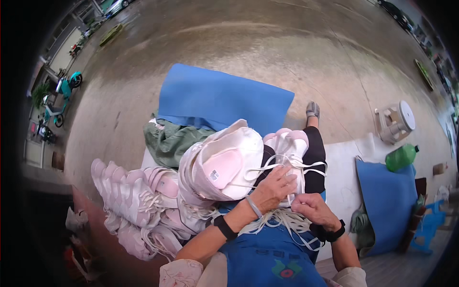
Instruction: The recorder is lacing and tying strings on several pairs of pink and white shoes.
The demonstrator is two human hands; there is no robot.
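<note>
A pink and white sneaker [292,148] lies across my lap with its toe pointing away. Loose white shoelaces [311,166] loop out from both sides of it. My left hand [275,187] is closed over the laced front, its fingers pressed together on a shoelace. Just right of it, my right hand [316,210] is in a pinch at the shoe's near end, on a lace mostly hidden by the fingers. A bundle of loose white laces [282,222] hangs below the hands onto my blue apron [272,256]. Stacked shoe uppers [222,167] stand against the sneaker's left side.
More pink and white sneakers [131,196] are piled at the left. Ahead lie a blue sheet [220,98] and green cloth [169,143]. At the right are a white stool [398,120], a green bottle [401,158], another blue sheet [387,205] and a blue stool [429,229].
</note>
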